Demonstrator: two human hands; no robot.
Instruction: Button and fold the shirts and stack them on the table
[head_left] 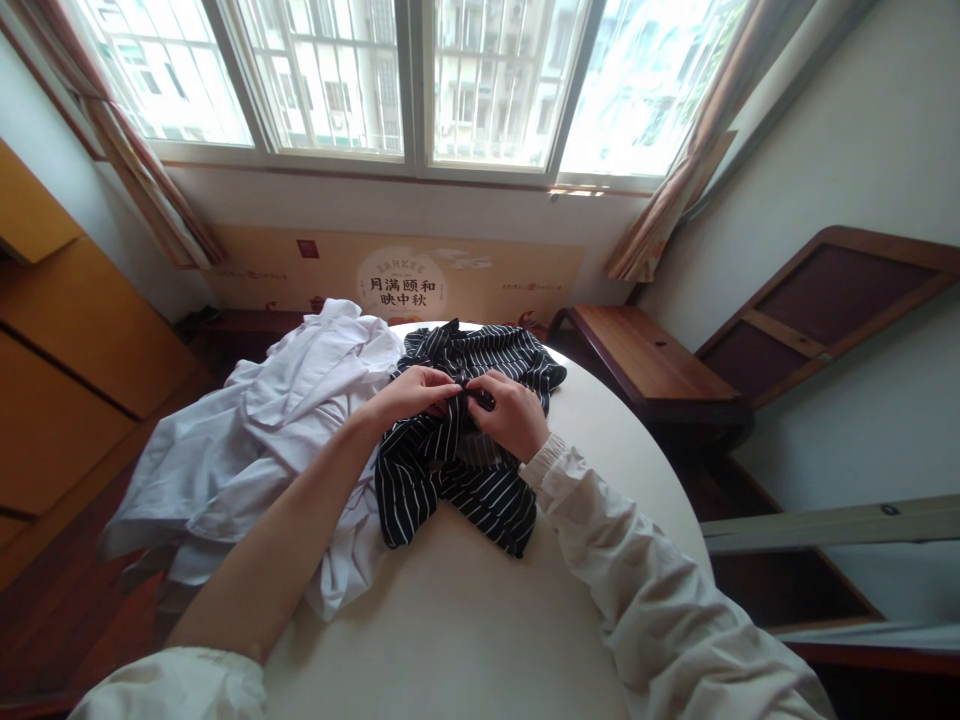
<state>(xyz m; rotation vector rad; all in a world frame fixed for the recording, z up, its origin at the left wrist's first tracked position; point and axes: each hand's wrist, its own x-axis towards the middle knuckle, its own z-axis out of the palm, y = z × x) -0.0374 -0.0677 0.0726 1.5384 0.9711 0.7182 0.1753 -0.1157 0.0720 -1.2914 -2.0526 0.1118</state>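
Observation:
A black shirt with thin white stripes lies on the round white table, its sleeves spread toward me. Over its middle, my left hand pinches the shirt's dark fabric between thumb and fingers. Close against it on the right, my right hand is also closed on the same fabric, the fingertips of both hands nearly touching. Whatever small detail lies between the fingertips is too small to make out. White cloth is heaped just left of the shirt, partly behind my left forearm.
The white cloth hangs over the table's left edge. Beyond the table, a printed box panel stands below the window. A wooden bench and a brown framed panel are at right. Orange-brown cabinets stand at left.

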